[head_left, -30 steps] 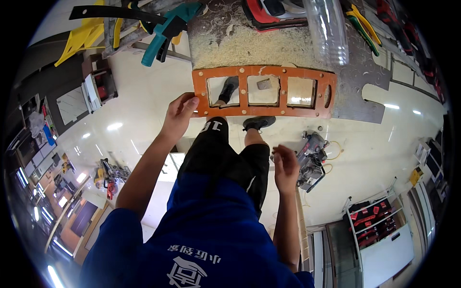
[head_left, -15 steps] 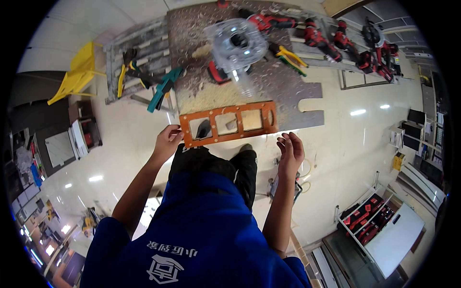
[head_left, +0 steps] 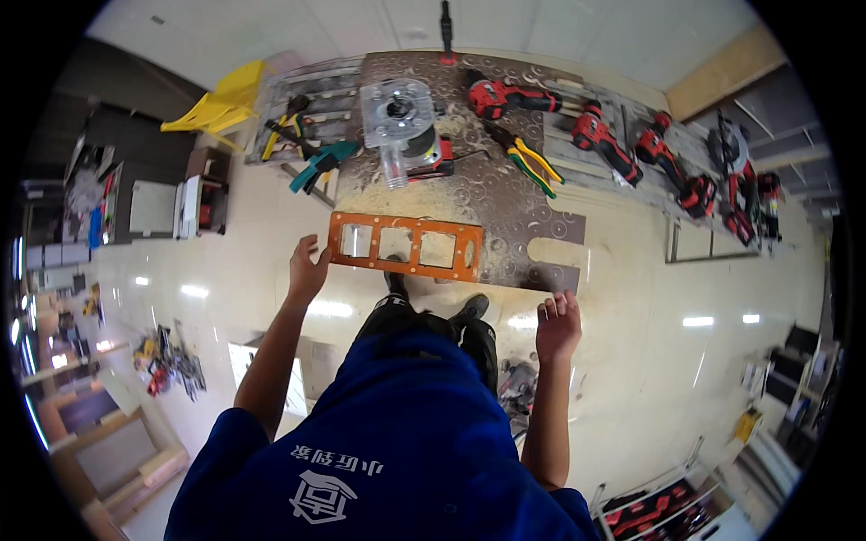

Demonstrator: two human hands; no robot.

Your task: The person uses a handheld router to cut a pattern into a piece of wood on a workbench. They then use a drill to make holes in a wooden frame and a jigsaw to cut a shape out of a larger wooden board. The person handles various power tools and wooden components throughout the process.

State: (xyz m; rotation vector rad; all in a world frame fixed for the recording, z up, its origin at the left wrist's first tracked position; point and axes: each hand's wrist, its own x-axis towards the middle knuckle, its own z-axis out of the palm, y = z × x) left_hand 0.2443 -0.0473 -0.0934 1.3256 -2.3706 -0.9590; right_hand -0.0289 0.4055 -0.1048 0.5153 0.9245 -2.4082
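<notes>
An orange template with three square openings and a slot at its right end lies along the front edge of a brown board. Fingers apart, my left hand is beside the template's left end; whether the thumb touches it is unclear. My right hand is at the board's front right corner, its fingers loosely bent and apart, with nothing seen in them. Behind the template stands a red-and-black power tool with a clear plastic base. Sawdust covers the board around it.
Yellow-green pliers lie right of the clear-based tool. Several red cordless tools line the slatted bench at right. A teal hand tool and other hand tools lie at left, near a yellow chair. A red-topped clamp is at the back edge.
The view has shifted. My hands have moved farther apart, the right one going rightward from near the template's right end to the board's corner. The template still lies on the board.
</notes>
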